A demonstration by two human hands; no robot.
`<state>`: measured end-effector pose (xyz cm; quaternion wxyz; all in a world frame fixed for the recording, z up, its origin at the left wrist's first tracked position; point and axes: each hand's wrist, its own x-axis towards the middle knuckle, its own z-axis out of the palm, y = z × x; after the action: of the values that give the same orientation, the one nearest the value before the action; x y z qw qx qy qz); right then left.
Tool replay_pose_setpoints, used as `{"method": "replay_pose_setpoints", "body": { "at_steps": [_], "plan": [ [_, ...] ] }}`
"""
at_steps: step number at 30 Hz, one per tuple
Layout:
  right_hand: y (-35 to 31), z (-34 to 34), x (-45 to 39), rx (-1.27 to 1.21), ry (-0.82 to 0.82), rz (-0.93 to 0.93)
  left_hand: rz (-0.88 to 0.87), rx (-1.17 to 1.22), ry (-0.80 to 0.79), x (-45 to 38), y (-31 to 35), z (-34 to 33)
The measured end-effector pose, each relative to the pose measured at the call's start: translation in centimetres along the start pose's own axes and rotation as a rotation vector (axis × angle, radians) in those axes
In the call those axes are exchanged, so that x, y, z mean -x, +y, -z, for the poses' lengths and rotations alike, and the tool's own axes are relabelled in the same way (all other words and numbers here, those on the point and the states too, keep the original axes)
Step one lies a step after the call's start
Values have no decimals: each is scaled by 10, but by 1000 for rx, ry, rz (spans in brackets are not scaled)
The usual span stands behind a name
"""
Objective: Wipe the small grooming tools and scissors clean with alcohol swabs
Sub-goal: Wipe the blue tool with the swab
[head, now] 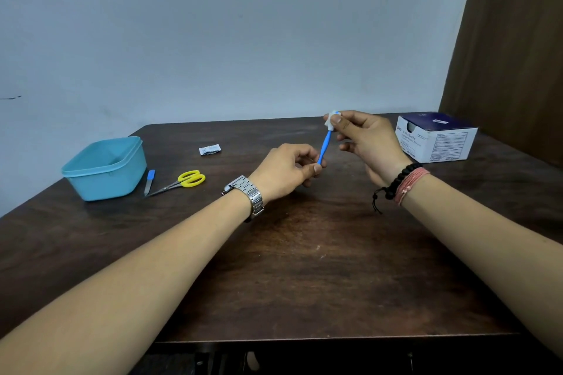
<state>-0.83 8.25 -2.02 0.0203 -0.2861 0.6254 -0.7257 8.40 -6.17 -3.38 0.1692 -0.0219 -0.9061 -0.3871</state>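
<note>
A thin blue grooming tool [325,144] is held tilted above the table. My left hand [286,172] pinches its lower end. My right hand [365,143] pinches a white alcohol swab [330,122] around the tool's upper tip, which the swab hides. Yellow-handled scissors [182,182] lie on the table at the left, with a small blue-capped nail file [149,182] next to them. A torn swab wrapper [210,149] lies farther back.
A light blue plastic tub [105,169] stands at the left of the dark wooden table [320,253]. A white and navy swab box [435,137] sits at the back right near a brown curtain [511,55]. A wall rises behind the table.
</note>
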Motion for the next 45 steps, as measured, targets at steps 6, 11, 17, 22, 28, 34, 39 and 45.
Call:
{"method": "replay_pose_setpoints", "body": {
  "at_steps": [6, 11, 17, 22, 28, 34, 39, 45],
  "plan": [
    [-1, 0, -1, -28, 14, -7, 17, -15, -34, -2, -1, 1],
    [-3, 0, 0, -40, 17, -22, 38, 25, -49, -1, -1, -1],
    [-4, 0, 0, -41, 22, -29, 36, -18, -7, -1, 0, 2],
    [-6, -1, 2, -54, -10, -40, 33, -62, 53, -2, -2, 3],
    [-6, 0, 3, -40, -41, -41, 62, -2, 121, -2, -4, 3],
    [-6, 0, 3, -20, -80, -42, 72, 88, 152, -2, -1, 4],
    [-6, 0, 3, -8, -70, -36, 82, 114, 139, -1, 1, 5],
    [-6, -1, 4, -21, -83, -40, 90, 120, 213, -1, -1, 5]
  ]
}}
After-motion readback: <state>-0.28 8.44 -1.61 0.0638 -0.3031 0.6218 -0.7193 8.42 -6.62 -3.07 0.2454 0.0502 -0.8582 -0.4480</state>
